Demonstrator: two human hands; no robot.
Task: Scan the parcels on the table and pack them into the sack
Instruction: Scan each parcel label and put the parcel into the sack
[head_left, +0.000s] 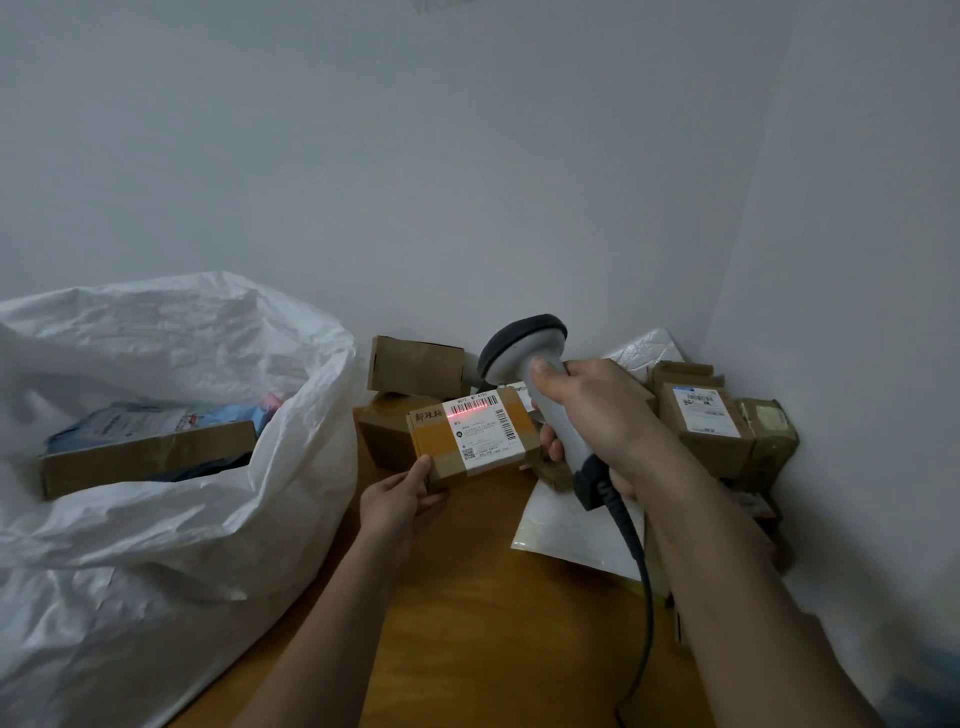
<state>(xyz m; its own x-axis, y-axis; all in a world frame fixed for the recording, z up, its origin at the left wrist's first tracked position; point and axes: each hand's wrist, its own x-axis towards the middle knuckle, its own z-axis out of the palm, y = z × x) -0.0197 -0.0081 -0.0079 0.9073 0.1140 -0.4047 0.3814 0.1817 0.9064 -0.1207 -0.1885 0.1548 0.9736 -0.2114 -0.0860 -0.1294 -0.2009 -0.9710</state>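
Our two forearms fill the bottom of the view, reaching out over the smooth wooden table (467, 597), and we have a scan under way. We wrap our right hand (597, 415) round the pale plastic grip of the scanner (524, 353), thumb laid along its neck, the dark rounded head tipped down and left so the beam lands where we want it, while the black cable (641, 571) trails off below the heel of that hand. Just beyond those fingers, our left hand (400, 499) pinches the near lower corner of a small cardboard parcel (472, 436), thumb on the front face, the rest curled behind, so the white printed label tilts up toward the scanner; a red line glows across its barcode, which tells us the angle looks about right. Flat, taped kraft board, crisp edges, light enough for a corner grip, we would judge. Off beyond our right knuckles more brown boxes (711, 421) stack in the corner against the wall, and a glossy white mailer (571, 530) lies flat under our right wrist. To the left of our left fingers slumps the sack (171, 519), crinkly woven white plastic, its mouth folded open with a long box and blue pouches already inside, close by for the drop once this one reads.
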